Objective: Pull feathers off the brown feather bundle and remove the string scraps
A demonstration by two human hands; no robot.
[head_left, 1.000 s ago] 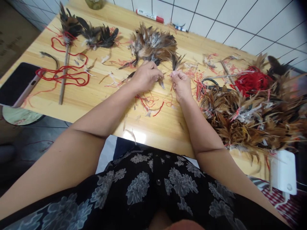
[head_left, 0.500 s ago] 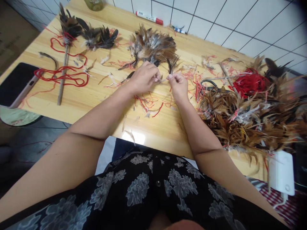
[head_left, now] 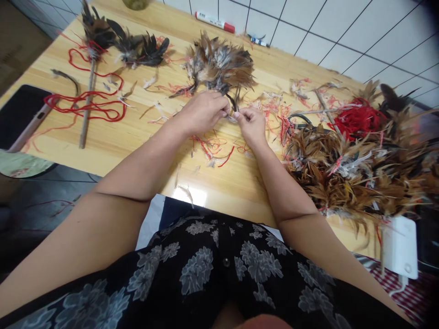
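Note:
My left hand [head_left: 206, 112] is closed, its fingertips pinched near the pale quill ends of a few dark feathers [head_left: 234, 99]. From the other side my right hand [head_left: 253, 124] meets it, thumb and forefinger pinching at the base of the same feathers. The two hands are almost touching, and the exact grip is partly hidden by the fingers. Just beyond them lies a large bunch of brown and grey feathers [head_left: 219, 61]. Scraps of red string [head_left: 209, 145] and loose fluff are scattered on the wooden table [head_left: 226, 187] below the hands.
To the left are a feather-topped stick [head_left: 88, 105], red cord [head_left: 106, 114], black feathers [head_left: 144, 51] and a phone [head_left: 22, 116]. A heap of brown feathers [head_left: 346, 178], red string bundle [head_left: 358, 119] and white charger-like box [head_left: 400, 246] are right. Markers [head_left: 214, 21] lie by the tiled wall.
The dark feathers, earlier upright above my right fingertips, now lean between the two hands. My right hand has shifted slightly left, bringing the fingertips closer together.

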